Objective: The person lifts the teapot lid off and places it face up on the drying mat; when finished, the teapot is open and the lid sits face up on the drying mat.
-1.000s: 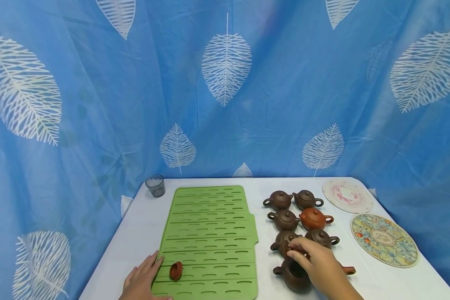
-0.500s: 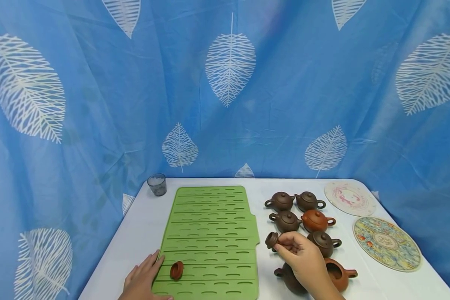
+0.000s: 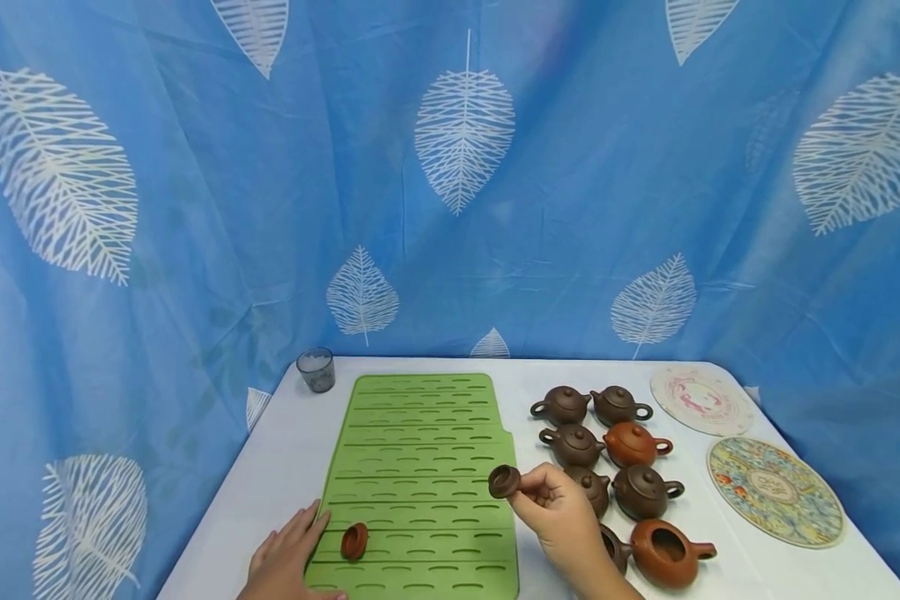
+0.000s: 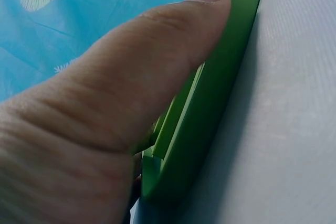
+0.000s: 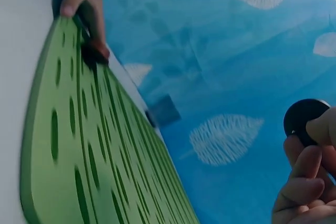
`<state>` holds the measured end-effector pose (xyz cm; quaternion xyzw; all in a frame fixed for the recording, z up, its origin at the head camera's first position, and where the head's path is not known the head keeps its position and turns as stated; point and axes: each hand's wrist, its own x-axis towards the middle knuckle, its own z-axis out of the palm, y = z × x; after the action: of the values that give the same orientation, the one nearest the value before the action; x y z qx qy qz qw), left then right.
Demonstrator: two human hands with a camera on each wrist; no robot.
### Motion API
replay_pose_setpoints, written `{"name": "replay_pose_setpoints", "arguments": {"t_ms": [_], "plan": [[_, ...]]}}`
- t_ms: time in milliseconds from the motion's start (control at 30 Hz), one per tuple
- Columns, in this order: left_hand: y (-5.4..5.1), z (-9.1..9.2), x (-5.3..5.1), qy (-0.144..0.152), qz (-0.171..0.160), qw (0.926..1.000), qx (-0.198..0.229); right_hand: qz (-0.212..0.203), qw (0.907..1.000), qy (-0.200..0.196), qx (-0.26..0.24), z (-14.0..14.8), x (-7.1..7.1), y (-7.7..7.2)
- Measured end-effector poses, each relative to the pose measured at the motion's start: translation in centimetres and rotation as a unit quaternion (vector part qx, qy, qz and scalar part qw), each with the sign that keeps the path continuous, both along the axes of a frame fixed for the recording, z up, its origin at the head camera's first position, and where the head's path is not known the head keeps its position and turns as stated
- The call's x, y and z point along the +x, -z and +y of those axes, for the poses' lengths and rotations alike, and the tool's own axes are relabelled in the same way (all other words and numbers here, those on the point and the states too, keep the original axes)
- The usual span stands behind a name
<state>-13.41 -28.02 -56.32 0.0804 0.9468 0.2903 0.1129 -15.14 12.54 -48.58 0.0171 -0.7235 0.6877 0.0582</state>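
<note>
In the head view my right hand (image 3: 558,521) pinches a small dark brown teapot lid (image 3: 504,482) between thumb and fingers. The lid is tilted over the right edge of the green slotted mat (image 3: 420,467). My left hand (image 3: 285,554) rests with extended fingers along the mat's left edge, and its thumb lies on the mat's rim in the left wrist view. Beside that hand a reddish lid (image 3: 354,542) sits tipped on the mat. A lidless reddish teapot (image 3: 673,557) stands at the front right. Next to it, a dark brown lidless teapot (image 3: 615,550) is mostly hidden by my right forearm.
Several lidded teapots, mostly dark brown (image 3: 574,446) with a reddish one (image 3: 636,443), stand in two columns right of the mat. Two round flat discs, one pink-patterned (image 3: 701,400) and one floral (image 3: 776,492), lie farther right. A glass (image 3: 317,371) stands at the back left corner.
My right hand has lifted the dark lid off the front dark teapot and carried it left to the mat's edge, turning it over. The left hand has stayed put.
</note>
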Motion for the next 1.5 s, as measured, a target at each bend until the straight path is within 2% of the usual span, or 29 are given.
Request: {"name": "replay_pose_setpoints", "arguments": {"t_ms": [300,467,667,833,1000,1267,1500], "plan": [[0.4,-0.1,0.0,0.006,0.011,0.9999,-0.005,-0.062,0.9927,-0.081,-0.064,-3.8,-0.1,0.1],[0.4,0.0,0.0,0.005,0.013,0.9999,-0.003,-0.084,0.9859,-0.123,-0.076,-6.1,-0.5,1.1],[0.4,0.1,0.0,0.003,0.017,0.9998,-0.007,-0.108,0.9795,-0.146,-0.087,-9.2,-1.1,2.9],[0.2,0.2,-0.1,-0.004,0.009,0.9999,-0.010,-0.122,0.9764,-0.166,-0.066,-11.0,-1.2,4.7],[-0.1,0.2,0.0,-0.004,0.002,0.9999,-0.012,-0.123,0.9725,-0.196,-0.029,-11.7,-1.0,5.7],[-0.2,0.1,-0.1,0.000,0.002,0.9999,-0.015,-0.084,0.9760,-0.184,0.080,-11.9,-0.6,5.8],[-0.1,0.1,-0.1,0.001,0.002,0.9999,-0.016,-0.065,0.9718,-0.177,0.141,-12.0,-0.2,5.6]]}}
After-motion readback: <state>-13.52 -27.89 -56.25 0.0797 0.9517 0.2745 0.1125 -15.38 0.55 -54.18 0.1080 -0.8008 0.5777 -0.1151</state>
